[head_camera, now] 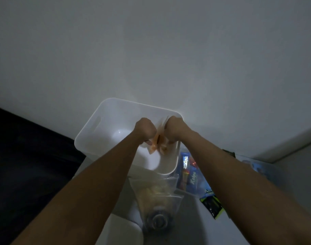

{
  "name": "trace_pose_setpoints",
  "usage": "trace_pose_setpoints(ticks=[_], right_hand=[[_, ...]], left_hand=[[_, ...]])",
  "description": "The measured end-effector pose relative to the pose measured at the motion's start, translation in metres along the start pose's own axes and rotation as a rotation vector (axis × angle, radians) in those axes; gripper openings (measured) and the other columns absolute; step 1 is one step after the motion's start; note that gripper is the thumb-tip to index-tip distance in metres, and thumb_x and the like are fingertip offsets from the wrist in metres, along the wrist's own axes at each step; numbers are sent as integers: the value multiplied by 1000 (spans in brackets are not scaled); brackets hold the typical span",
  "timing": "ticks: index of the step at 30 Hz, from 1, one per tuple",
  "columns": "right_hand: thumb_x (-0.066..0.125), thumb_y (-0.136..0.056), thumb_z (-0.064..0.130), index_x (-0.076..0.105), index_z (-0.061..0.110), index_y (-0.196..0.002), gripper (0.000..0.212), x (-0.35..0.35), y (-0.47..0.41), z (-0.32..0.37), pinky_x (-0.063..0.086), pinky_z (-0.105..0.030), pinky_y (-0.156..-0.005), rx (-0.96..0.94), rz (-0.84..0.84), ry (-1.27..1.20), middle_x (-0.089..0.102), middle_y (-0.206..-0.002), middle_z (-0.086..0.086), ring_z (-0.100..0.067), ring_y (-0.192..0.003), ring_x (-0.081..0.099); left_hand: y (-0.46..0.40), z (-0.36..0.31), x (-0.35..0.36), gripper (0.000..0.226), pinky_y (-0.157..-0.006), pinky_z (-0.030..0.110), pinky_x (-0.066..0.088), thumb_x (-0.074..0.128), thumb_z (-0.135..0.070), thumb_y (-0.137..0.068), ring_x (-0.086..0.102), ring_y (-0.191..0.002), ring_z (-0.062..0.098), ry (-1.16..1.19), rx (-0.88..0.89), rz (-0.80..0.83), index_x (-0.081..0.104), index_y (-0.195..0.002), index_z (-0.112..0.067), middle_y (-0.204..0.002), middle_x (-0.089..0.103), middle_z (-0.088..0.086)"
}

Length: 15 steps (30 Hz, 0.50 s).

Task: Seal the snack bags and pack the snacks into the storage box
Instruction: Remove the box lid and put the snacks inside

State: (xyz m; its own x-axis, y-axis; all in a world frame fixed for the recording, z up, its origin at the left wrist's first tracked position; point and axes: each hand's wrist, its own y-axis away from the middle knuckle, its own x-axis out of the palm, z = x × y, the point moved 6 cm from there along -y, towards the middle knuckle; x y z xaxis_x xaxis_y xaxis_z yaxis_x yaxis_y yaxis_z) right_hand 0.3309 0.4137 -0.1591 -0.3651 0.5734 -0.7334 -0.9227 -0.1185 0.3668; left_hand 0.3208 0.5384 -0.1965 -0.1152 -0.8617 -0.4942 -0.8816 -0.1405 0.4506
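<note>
A white plastic storage box (105,121) with a slot handle stands against the wall, seen from above. Over its open top, my left hand (145,129) and my right hand (174,128) each grip one side of a small clear snack bag with orange contents (158,144). Both fists are curled tight, knuckles up, with the bag hanging between them inside the box's near right corner. The box's bottom looks bare where I can see it.
Nearer me lies a clear bag of yellowish snacks (156,193) beside a round drain (158,221) in a white basin. Blue snack packets (190,172) and a black-and-green packet (213,206) lie at the right. A dark area lies left.
</note>
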Motion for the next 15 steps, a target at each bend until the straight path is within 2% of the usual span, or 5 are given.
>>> trace_pose_setpoints(ticks=[6,8,10,13,15], right_hand=[[58,-89,9,57,-1,-109,22,-9,1,-1,45,-26,-81,-63,-98,145,60,-117,-15,-28,-108,60],[59,-88,5,55,3,-94,8,-14,5,2,47,-27,-78,-117,-114,254,62,-115,-15,-28,-104,61],[58,-85,4,48,8,-77,14,-21,11,3,50,-27,-67,-132,-121,297,65,-110,-17,-26,-86,62],[58,-84,2,62,0,-99,15,-34,25,-4,62,-39,-63,-106,-100,150,66,-100,-19,-29,-71,71],[59,-85,-1,67,0,-100,17,-41,43,-8,62,-39,-62,-121,-23,107,69,-90,-18,-27,-68,73]], left_hand=[[4,6,21,24,-74,52,59,58,-10,-91,67,-95,40,25,13,179,64,-109,5,-108,66,23],[9,5,21,23,-77,50,59,56,-8,-92,65,-99,34,7,15,190,63,-111,3,-112,64,18],[14,2,17,23,-78,44,57,54,-13,-93,62,-99,30,-17,20,148,63,-112,-3,-111,62,14],[26,-5,3,24,-79,41,58,56,-18,-92,64,-93,26,-41,67,43,64,-109,-3,-109,64,14],[42,-11,-8,22,-70,36,58,59,-17,-91,66,-78,22,-27,106,-1,64,-101,1,-98,67,16]])
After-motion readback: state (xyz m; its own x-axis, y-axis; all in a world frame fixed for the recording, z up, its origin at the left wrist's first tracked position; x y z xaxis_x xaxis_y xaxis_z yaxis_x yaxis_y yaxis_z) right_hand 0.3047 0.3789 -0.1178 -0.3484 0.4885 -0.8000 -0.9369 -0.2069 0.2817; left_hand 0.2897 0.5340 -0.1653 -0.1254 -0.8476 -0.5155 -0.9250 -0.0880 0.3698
